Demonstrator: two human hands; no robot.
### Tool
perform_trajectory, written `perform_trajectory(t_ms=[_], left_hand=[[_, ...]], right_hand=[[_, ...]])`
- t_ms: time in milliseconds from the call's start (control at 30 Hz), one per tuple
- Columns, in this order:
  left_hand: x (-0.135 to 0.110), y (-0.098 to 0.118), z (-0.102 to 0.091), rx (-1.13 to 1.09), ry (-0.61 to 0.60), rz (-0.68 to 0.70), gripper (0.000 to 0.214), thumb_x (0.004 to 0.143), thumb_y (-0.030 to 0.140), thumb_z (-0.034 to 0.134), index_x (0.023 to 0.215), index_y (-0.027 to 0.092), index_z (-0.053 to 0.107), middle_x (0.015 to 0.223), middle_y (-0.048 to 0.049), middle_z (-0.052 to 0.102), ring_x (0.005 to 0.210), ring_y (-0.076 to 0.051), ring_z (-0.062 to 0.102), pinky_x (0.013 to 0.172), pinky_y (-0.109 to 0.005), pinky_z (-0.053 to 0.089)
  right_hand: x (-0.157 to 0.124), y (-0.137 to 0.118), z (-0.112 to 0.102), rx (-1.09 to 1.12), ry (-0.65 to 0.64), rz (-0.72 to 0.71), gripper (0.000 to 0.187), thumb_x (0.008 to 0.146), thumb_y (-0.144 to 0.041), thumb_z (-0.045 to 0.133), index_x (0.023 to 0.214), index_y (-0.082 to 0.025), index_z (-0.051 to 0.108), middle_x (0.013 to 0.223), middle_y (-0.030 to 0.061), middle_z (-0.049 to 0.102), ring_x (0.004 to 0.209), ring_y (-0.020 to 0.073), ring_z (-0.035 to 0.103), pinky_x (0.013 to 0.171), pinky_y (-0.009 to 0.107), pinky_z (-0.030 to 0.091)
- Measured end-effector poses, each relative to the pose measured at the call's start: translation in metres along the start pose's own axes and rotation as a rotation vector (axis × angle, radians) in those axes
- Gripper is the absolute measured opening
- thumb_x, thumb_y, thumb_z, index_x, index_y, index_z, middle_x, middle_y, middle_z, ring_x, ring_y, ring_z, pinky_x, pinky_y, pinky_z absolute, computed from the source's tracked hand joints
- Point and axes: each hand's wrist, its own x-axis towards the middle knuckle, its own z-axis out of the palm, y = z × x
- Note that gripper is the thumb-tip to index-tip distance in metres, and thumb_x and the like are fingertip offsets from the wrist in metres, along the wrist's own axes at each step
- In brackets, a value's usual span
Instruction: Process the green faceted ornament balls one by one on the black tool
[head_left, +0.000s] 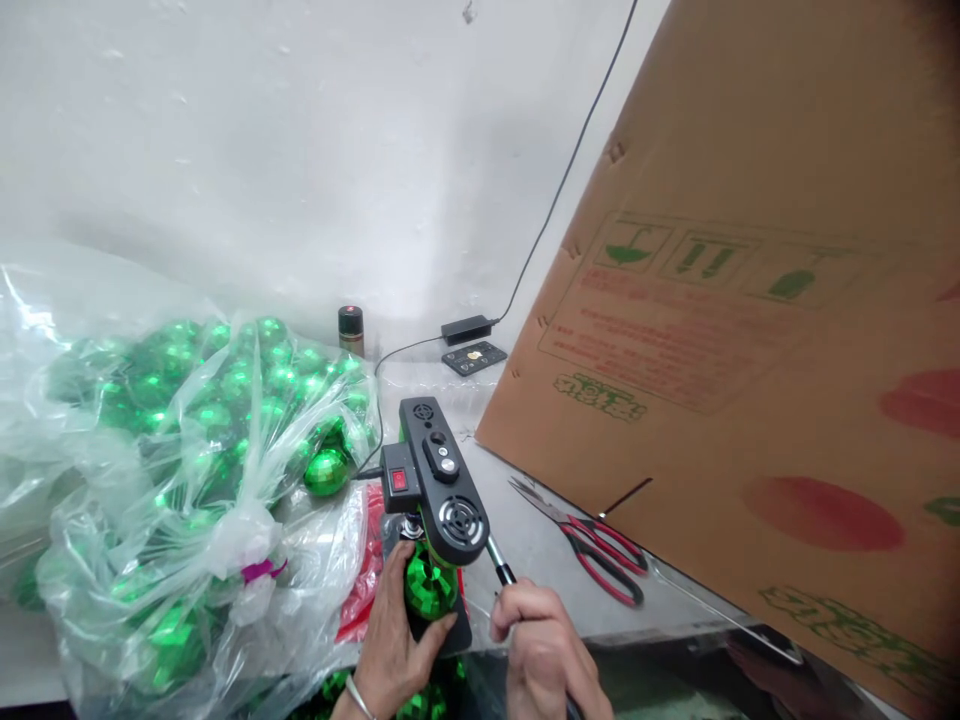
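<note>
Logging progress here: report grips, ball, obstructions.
Left grip around green ball; right grip closed on lever; black machine partly hides ball; scissors off right.

Holds both hands near each other but apart. Curves the left hand [397,620] into a C, pointing its left fingers [395,572] forward and spreading the left thumb [435,637] to their right. Folds the right hand [547,640] into a fist, curling the right fingers [521,605] in, just right of that thumb.
</note>
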Motion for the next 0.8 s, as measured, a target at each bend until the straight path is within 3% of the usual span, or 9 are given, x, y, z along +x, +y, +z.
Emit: perform_trajectory(t_ms=[200,400,600,800], left_hand=[[-0.003,-0.003,0.005,0.016,-0.002,0.047,0.076,0.094,0.049,0.078,0.159,0.018,0.053,0.164,-0.0282,0.063,0.155,-0.050,0.062,0.127,-0.075,0.052],[-0.004,-0.005,0.005,0.022,-0.013,0.036,0.078,0.094,0.048,0.080,0.160,0.018,0.052,0.165,-0.0287,0.062,0.156,-0.050,0.061,0.128,-0.075,0.051],[-0.004,-0.006,0.004,0.038,-0.043,0.023,0.080,0.094,0.049,0.079,0.162,0.016,0.051,0.167,-0.0299,0.061,0.158,-0.050,0.059,0.130,-0.075,0.050],[-0.004,-0.004,0.002,0.057,-0.044,0.028,0.082,0.093,0.047,0.080,0.162,0.016,0.050,0.167,-0.0286,0.062,0.157,-0.050,0.061,0.129,-0.074,0.051]], right_hand=[[-0.008,0.007,-0.007,-0.017,-0.016,0.033,0.040,0.117,-0.029,0.052,0.079,-0.024,0.064,0.072,0.0005,0.067,0.059,0.0161,0.065,0.071,0.034,0.062],[-0.011,0.008,-0.003,-0.015,0.020,0.000,0.040,0.119,-0.027,0.049,0.081,-0.024,0.059,0.072,-0.0023,0.066,0.060,0.0124,0.063,0.081,0.030,0.063],[-0.022,0.000,0.001,-0.043,0.061,0.151,0.040,0.120,-0.029,0.048,0.081,-0.025,0.059,0.074,-0.0006,0.067,0.064,0.0148,0.064,0.090,0.038,0.065],[-0.017,0.006,0.004,-0.035,0.085,0.016,0.041,0.119,-0.026,0.050,0.079,-0.024,0.059,0.070,-0.0034,0.065,0.059,0.0115,0.061,0.085,0.032,0.064]])
